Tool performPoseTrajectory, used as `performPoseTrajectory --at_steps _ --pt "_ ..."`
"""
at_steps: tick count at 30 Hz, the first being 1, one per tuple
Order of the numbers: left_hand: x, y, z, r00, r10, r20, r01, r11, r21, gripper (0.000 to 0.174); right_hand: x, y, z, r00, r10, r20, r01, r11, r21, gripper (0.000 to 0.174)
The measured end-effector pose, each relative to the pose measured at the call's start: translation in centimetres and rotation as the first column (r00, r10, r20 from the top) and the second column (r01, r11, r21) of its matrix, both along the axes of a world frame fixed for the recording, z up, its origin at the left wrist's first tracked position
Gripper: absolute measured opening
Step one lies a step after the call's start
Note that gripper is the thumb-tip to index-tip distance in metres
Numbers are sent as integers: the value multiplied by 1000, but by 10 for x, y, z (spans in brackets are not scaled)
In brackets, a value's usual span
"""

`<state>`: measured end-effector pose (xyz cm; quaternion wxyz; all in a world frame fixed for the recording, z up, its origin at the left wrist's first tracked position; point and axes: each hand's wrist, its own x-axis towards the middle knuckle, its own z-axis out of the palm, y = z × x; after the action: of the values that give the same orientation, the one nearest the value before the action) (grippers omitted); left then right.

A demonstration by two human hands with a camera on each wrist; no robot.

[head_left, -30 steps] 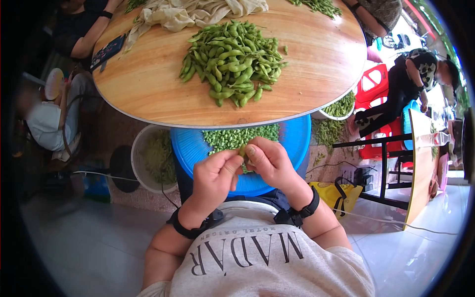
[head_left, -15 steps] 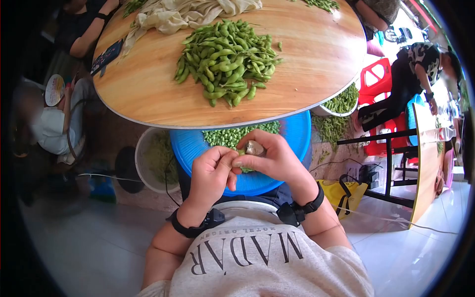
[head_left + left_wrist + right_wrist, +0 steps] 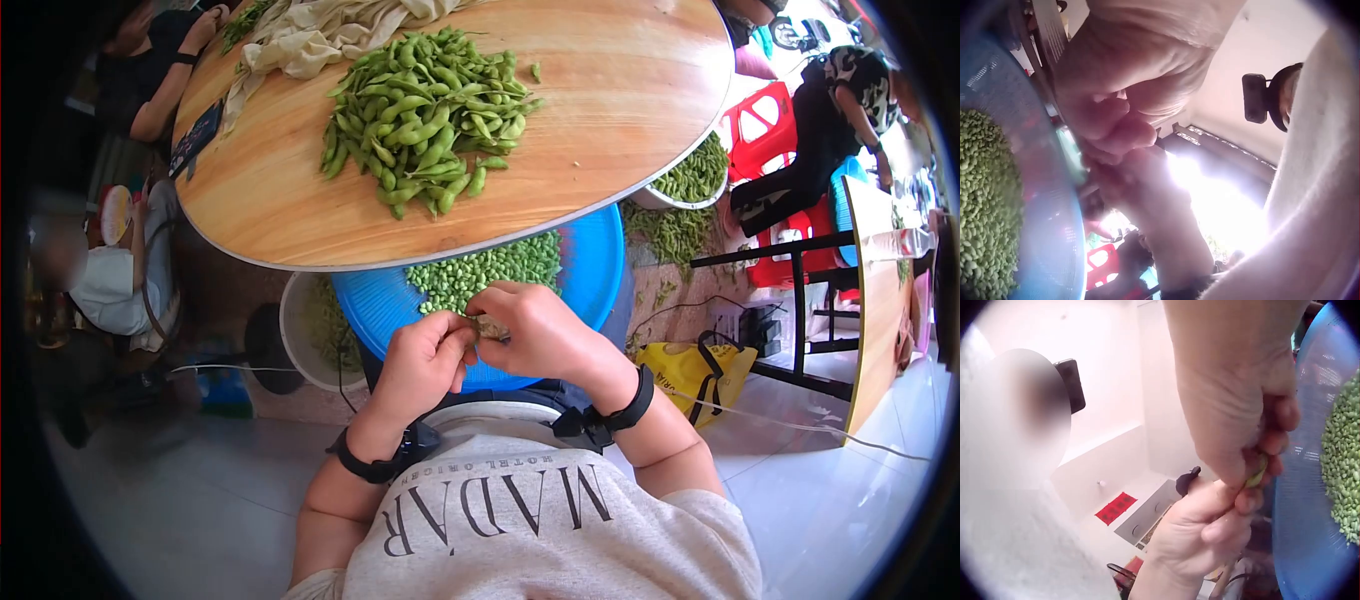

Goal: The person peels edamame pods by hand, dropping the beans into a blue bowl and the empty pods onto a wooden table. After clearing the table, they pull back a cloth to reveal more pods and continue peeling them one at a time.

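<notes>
Over a blue plastic basket (image 3: 590, 302), my two hands meet fingertip to fingertip. A small green soybean pod (image 3: 1257, 475) shows between them in the right wrist view. My left hand (image 3: 420, 358) pinches it from one side with thumb and curled fingers. From the other side my right hand (image 3: 545, 335) holds it between thumb and fingers. In the left wrist view the fingers of the left hand (image 3: 1141, 69) hide the pod. Shelled green beans (image 3: 490, 270) lie in the basket just beyond the hands.
A heap of unshelled pods (image 3: 425, 120) sits on the round wooden table (image 3: 590, 190), whose near edge overhangs the basket. Beige cloth (image 3: 310, 45) lies at its far left. Buckets stand on both sides: a pale one (image 3: 300, 345) left, a pod-filled one (image 3: 690, 175) right.
The right hand's fingers have opened out, then closed in again at the left hand's fingertips. The table and pod heap have shifted left in the head view.
</notes>
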<state>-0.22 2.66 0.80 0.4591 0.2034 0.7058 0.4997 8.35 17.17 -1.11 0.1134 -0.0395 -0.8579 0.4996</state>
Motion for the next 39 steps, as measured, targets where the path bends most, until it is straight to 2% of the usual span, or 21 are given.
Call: performPoseTrajectory --at_steps 3,6,9,12,16,19,22,25,28,29,32,35,38,39 --pt "-1 1 -3 999 -7 -43 7 1000 -7 10 1 -5 2 989 -140 -38 140 990 4 25" --pt "-2 1 -3 1000 14 -4 -14 1000 5 10 5 -4 -6 998 -59 1 59 996 67 24" --pt "0 0 -2 998 17 57 -18 1000 8 10 6 12 3 970 70 231 18 934 -358 22" --pt "0 -2 -4 992 33 121 -36 999 23 10 5 21 -3 947 197 255 -71 899 -432 20" --pt "2 -3 -13 985 50 163 -57 998 41 10 2 16 -4 962 148 230 -75 952 -298 21" --pt "1 -3 -22 998 22 63 -23 1000 7 9 0 4 -16 992 61 112 -50 994 -101 22" --pt "-1 -2 -28 999 -23 27 24 999 -35 9 -2 2 -25 988 58 143 -46 995 -83 22" --pt "-3 0 -33 994 -22 104 28 998 -50 9 -3 16 -27 913 202 355 -6 876 -483 21" --pt "-8 -1 -43 987 -43 157 44 999 0 10 -7 28 -42 862 348 368 44 672 -739 22" --pt "-8 -1 -45 986 -31 166 30 1000 9 11 -7 31 -51 856 383 348 20 647 -762 23" --pt "-9 -1 -47 984 1 177 -3 1000 8 11 -8 32 -50 856 372 359 81 589 -804 22" --pt "-7 -2 -45 983 10 182 -5 999 -32 11 -8 29 -47 855 355 378 0 728 -685 19" --pt "-8 -3 -46 974 8 225 5 999 -54 11 -4 22 -50 867 327 376 -3 759 -651 17" --pt "-9 -4 -49 972 10 233 2 999 -47 11 -4 17 -53 908 247 339 7 799 -601 8"
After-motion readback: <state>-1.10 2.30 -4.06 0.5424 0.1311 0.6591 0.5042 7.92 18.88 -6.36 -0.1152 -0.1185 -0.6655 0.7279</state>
